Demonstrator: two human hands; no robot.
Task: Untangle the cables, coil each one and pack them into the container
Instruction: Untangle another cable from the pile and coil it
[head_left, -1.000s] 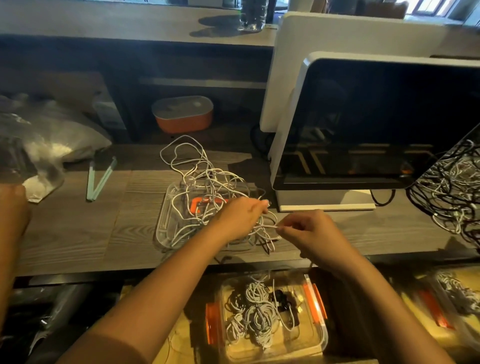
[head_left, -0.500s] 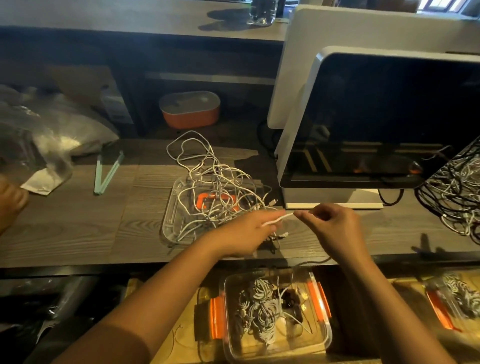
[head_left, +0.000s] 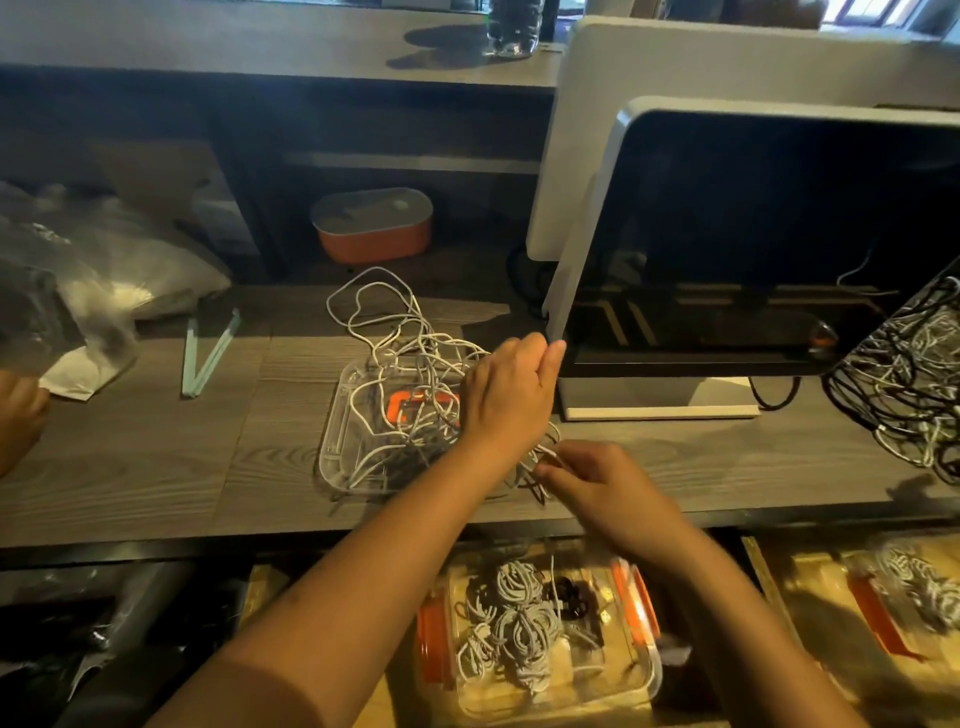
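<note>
Single view: head-worn wide-angle cam, facing fwd & down over the desk (head_left: 156, 467) from the person's side. Close range: forearms enter from the bottom edge, left hand (head_left: 506, 395) & right hand (head_left: 597, 483) mid-frame at the cable tangle (head_left: 395, 332). Monitor (head_left: 753, 234) cropped at right, container (head_left: 652, 675) at the bottom below the desk edge. Straight lines bow twd the frame edges.

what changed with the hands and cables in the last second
Left hand moved away from the person, toward the monitor, over the white cable tangle. Right hand drew back beneath the left wrist, still pinching a strand. Clear tray and packed container unchanged.
</note>
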